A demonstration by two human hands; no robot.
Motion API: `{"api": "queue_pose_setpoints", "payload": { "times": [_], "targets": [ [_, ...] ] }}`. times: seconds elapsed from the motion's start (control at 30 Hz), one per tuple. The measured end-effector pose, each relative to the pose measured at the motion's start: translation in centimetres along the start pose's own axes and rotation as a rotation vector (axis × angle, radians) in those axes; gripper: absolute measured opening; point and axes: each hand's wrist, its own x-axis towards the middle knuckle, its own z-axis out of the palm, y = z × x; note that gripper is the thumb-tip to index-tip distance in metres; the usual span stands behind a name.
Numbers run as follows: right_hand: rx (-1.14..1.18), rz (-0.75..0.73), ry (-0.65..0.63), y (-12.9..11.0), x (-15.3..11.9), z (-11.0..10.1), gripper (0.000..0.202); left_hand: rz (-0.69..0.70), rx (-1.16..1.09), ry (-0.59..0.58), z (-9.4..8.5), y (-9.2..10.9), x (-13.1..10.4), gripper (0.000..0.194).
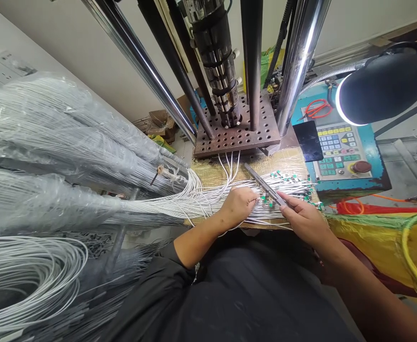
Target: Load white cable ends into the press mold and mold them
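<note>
My left hand (241,202) is closed, thumb and finger pinched on a white cable near its end, above a thick bundle of white cables (165,205). In my right hand (303,216) is a long, flat grey metal tool (263,183) that looks like a caliper, slanting away to the upper left. The part nearest my fingers lies close to the cable end at my left hand. Many cable ends with green tips (290,179) lie under and beyond the tool. My fingers hide the exact contact with the cable.
A drilled steel plate (237,139) with upright rods stands behind the cardboard-covered table (290,159). At right are a lit lamp (383,90), a control panel (340,149), a dark phone-like slab (308,140) and red-handled scissors (317,109). Plastic-wrapped cable bundles (51,133) fill the left.
</note>
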Motion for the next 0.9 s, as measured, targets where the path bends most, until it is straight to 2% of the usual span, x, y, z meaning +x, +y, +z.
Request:
{"api": "queue_pose_setpoints", "payload": {
  "times": [0.57, 0.9],
  "targets": [
    [-0.013, 0.031, -0.024, -0.4, -0.2, 0.0, 0.062, -0.115, -0.010, 0.038, 0.1, 0.7, -0.3, 0.025],
    [-0.046, 0.027, -0.022, 0.1, 0.0, 0.0, 0.063, -0.177, 0.057, 0.014, -0.1, 1.6, 0.2, 0.027]
  ]
}}
